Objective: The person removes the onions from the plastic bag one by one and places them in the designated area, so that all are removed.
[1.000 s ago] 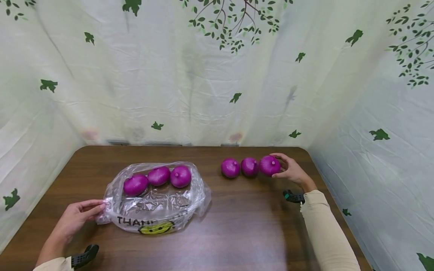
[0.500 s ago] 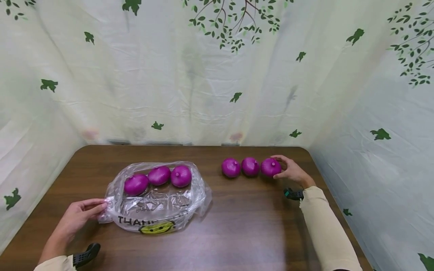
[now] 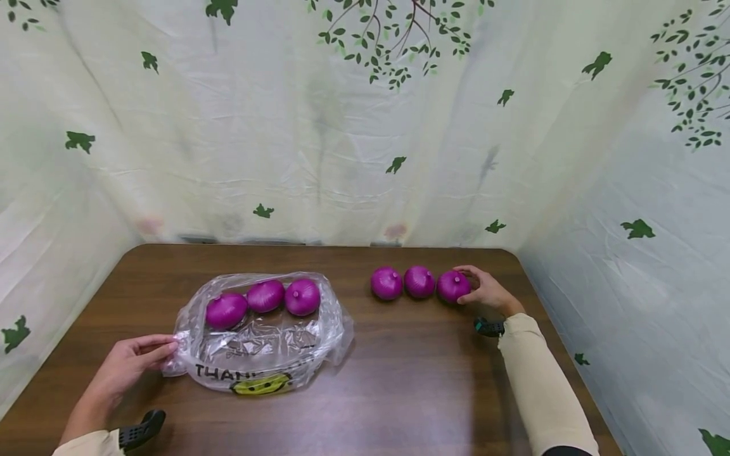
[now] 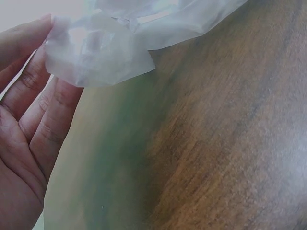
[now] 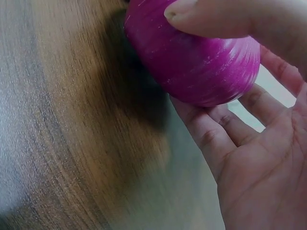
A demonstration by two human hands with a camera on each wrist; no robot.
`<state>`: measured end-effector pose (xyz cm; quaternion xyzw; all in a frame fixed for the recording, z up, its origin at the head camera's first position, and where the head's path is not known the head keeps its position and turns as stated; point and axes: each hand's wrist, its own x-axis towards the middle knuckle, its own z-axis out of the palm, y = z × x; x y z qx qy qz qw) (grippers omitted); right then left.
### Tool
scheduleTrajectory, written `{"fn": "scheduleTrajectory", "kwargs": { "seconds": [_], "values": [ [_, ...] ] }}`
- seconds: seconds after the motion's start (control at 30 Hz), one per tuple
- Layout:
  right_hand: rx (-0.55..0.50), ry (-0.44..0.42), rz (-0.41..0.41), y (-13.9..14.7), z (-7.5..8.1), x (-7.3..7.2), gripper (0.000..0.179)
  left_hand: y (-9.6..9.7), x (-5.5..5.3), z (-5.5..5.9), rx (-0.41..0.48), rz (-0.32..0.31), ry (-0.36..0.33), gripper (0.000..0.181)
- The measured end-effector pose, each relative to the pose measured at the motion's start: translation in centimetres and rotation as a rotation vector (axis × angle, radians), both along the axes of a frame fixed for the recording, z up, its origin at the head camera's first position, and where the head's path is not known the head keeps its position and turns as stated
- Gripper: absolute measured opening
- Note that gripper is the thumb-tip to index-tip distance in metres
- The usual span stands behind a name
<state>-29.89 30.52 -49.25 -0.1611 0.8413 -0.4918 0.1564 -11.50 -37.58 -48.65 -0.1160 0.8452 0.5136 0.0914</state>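
Note:
In the head view, my left hand (image 3: 125, 373) pinches the left end of a clear plastic bag (image 3: 338, 339) printed with black lettering and a yellow smiley. Up close, the left wrist view has the bag's crumpled edge (image 4: 98, 60) between thumb and fingertips. Three purple onions lie in the bag, among them a right one (image 3: 302, 297). Over at the table's right, my right hand (image 3: 489, 292) grips another purple onion (image 3: 452, 288), its thumb on one side and fingers on the other. This onion is at the right end of a row.
Left of the gripped onion sit two more onions, a middle one (image 3: 419, 282) and a left one (image 3: 386, 283). Everything stands on a brown wooden table (image 3: 399, 392). A pale curtain (image 3: 342, 158) with leaf prints rises behind and at both sides.
My right hand has lowered its onion slightly, to the right end of the row. The left hand keeps its place at the bag, and the other onions have not moved.

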Motion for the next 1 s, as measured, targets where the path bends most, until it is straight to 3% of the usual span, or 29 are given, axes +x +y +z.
{"fn": "scheduleTrajectory", "kwargs": {
  "seconds": [1.0],
  "values": [
    [0.014, 0.000, 0.006, -0.18, -0.49, -0.57, 0.074, -0.29, -0.09, 0.41, -0.034, -0.004, -0.037, 0.054]
  ]
}}
